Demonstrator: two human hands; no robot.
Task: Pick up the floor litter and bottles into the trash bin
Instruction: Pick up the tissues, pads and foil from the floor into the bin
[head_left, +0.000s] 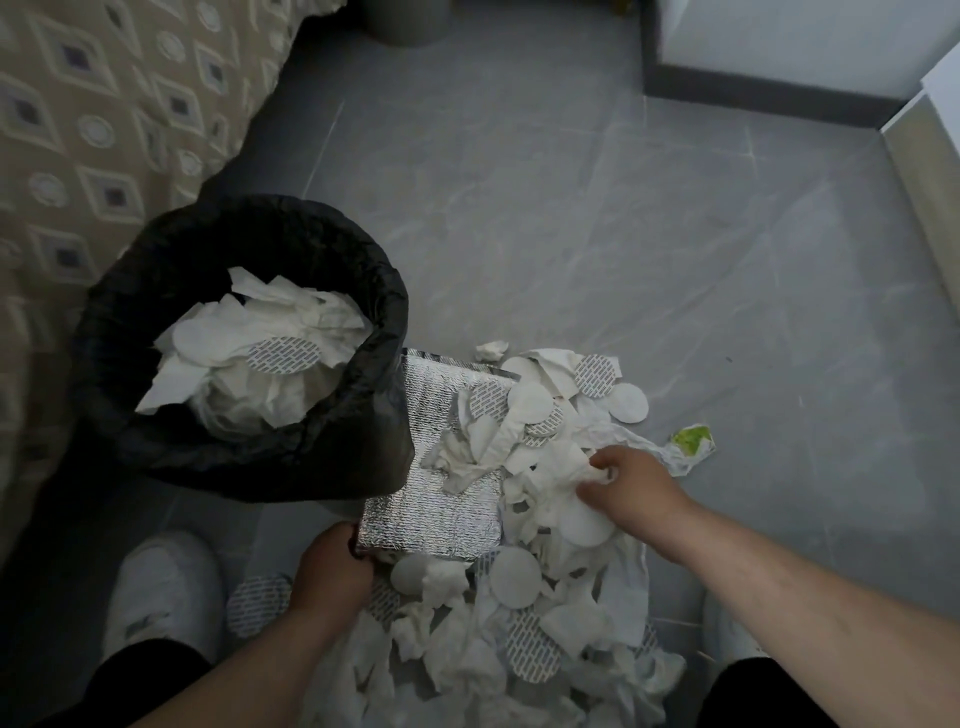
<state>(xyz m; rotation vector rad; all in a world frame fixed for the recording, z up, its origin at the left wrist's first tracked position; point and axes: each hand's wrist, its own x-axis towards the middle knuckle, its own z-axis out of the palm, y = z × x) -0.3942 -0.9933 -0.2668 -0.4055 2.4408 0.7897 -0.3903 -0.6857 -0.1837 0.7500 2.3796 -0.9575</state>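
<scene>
A trash bin (363, 291) lined with a black bag stands on the floor at left, holding crumpled white tissues and round pads. Beside it a silver foil sheet (441, 509) leans toward the bin's rim with tissues and pads lying on it. My left hand (332, 571) grips the sheet's near left corner. My right hand (628, 483) is curled into the pile of white tissues and round pads (519, 623) at the sheet's right edge and holds some of the tissue. No bottles are in view.
A bed with a patterned beige cover (104, 130) runs along the left. My white shoe (161, 587) stands at lower left. A green-and-white wrapper scrap (693, 441) lies right of the pile. A grey round bin base (405, 23) and a dark skirting board (753, 88) are at the back.
</scene>
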